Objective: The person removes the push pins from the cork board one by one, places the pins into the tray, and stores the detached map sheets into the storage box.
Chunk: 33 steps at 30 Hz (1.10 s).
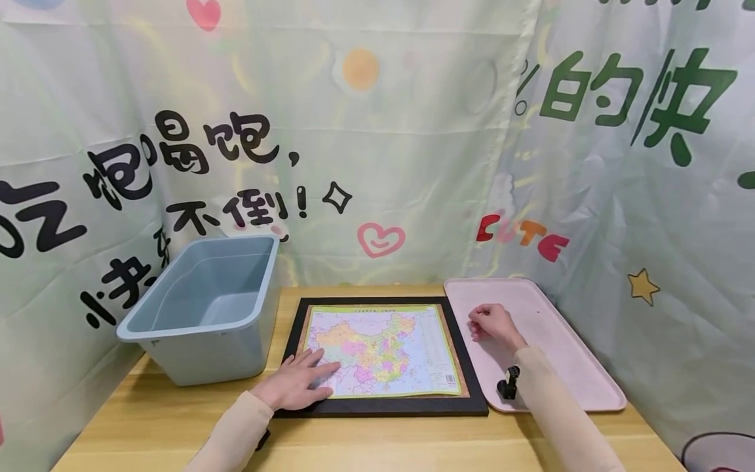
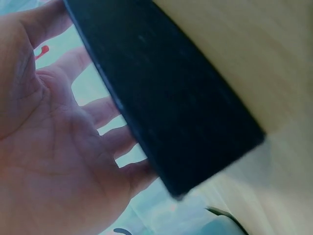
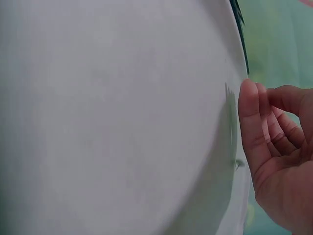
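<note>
A black-framed board (image 1: 383,408) with a brown cork-like surface lies on the table. A colourful paper map of China (image 1: 433,354) covers most of it. My left hand (image 1: 297,380) rests on the board's lower left corner, fingers spread and fingertips on the map. In the left wrist view the dark frame edge (image 2: 161,98) runs under the fingers. My right hand (image 1: 494,322) is over the pink tray (image 1: 566,357), with thumb and finger tips brought together. Whether something small is between those tips cannot be seen. A few tiny specks lie on the tray.
A deep grey-blue plastic bin (image 1: 200,354) stands at the left of the wooden table (image 1: 366,446). Printed fabric curtains (image 1: 401,164) hang behind and at both sides. The tray adjoins the board's right edge.
</note>
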{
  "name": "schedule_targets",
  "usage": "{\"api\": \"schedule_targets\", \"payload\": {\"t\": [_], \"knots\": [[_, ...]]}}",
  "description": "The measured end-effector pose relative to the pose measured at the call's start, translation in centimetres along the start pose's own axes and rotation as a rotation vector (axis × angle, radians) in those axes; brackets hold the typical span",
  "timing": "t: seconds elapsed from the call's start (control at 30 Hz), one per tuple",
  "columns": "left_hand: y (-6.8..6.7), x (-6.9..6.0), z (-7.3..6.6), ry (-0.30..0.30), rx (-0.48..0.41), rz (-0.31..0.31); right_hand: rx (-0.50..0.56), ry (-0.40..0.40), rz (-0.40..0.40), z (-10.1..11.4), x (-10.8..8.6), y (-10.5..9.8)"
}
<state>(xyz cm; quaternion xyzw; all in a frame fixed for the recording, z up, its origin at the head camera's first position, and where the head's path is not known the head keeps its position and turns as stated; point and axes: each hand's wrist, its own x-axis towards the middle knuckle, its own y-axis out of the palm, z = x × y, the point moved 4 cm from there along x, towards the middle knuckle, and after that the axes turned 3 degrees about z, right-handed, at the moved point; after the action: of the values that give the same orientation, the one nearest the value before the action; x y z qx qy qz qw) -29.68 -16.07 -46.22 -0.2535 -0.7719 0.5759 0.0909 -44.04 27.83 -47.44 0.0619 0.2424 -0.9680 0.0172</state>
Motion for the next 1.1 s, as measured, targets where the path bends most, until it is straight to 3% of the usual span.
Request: {"api": "schedule_targets", "payload": {"t": [0.43, 0.7, 0.97, 1.1], "knots": [[-0.2, -0.1, 0.0, -0.025, 0.027, -0.012, -0.09, -0.157, 0.078, 2.5, -0.7, 2.7], [-0.5, 0.2, 0.0, 0.007, 0.063, -0.031, -0.185, -0.179, 0.104, 3.7, -1.7, 3.6], [-0.4, 0.3, 0.0, -0.009, -0.002, -0.013, -0.312, -0.221, 0.118, 4.5, -2.8, 4.8], [-0.6, 0.5, 0.0, -0.03, -0.039, -0.063, -0.355, -0.219, 0.12, 4.8, -3.2, 5.1]]}}
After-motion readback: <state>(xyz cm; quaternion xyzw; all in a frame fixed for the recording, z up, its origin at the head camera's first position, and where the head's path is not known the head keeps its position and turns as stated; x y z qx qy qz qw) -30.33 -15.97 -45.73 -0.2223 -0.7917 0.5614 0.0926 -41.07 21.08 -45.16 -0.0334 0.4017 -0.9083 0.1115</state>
